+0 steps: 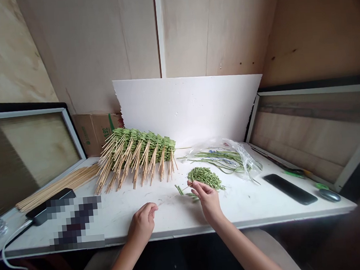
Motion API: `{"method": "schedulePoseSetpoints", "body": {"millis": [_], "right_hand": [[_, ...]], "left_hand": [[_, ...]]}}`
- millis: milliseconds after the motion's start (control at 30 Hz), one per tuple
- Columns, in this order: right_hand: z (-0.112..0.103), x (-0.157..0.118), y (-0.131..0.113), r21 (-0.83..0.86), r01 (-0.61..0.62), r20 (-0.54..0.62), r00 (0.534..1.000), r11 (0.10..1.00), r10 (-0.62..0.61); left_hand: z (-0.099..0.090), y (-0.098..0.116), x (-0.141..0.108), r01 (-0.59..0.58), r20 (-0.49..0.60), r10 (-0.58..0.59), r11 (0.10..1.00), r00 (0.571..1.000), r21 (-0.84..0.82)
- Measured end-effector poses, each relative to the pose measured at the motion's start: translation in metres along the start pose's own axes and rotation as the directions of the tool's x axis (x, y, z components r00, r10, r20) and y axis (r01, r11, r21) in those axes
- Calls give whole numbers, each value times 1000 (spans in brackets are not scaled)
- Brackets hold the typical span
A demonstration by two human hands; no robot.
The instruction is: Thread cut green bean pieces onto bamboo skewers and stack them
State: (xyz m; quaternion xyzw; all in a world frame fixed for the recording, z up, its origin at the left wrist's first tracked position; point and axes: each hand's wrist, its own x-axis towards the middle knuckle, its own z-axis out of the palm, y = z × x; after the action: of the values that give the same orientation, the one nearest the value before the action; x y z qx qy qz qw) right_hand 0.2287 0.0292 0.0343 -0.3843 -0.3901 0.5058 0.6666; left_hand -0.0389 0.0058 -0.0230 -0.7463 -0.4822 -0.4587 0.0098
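Note:
My right hand (206, 195) is closed in a pinch in front of a pile of short green pieces (205, 177). From its fingertips a thin stick (187, 187) points left toward a small green piece (179, 189). My left hand (142, 219) is closed too, thumb against fingers, above the table to the left; anything in it is too small to make out. A faint pale line seems to run between the hands. Further back lies a large stack of thin wooden sticks with green-wrapped ends (143, 148), their bare ends facing me.
Loose wooden sticks (61, 185) and a black box (50, 205) lie left on the white table (171, 219). A clear bag with green stems (232, 155) sits back right, near a black phone (290, 189) and a mouse (329, 195). A white board (190, 109) stands behind.

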Motion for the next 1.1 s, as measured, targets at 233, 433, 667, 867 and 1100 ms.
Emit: {"method": "schedulePoseSetpoints", "body": {"millis": [233,433,667,867,1100], "right_hand": [[13,-14,13,-87,13,65,998,996,-8],[20,-14,11,-158,62,138,990,986,-40],[-19,21,-17,-607,384,356,914,696,-194],[-33,24,-19,-804,585,554,802,107,-225],[-25,17,-9,-823,541,507,837,175,-204]], "left_hand": [[-1,3,-1,-22,20,23,999,1000,-24],[-1,5,1,-21,3,21,998,1000,-52],[1,5,3,59,-61,-61,998,996,-32],[1,6,3,66,-36,-67,998,997,-19],[1,4,0,61,-9,-61,998,998,-1]]}}
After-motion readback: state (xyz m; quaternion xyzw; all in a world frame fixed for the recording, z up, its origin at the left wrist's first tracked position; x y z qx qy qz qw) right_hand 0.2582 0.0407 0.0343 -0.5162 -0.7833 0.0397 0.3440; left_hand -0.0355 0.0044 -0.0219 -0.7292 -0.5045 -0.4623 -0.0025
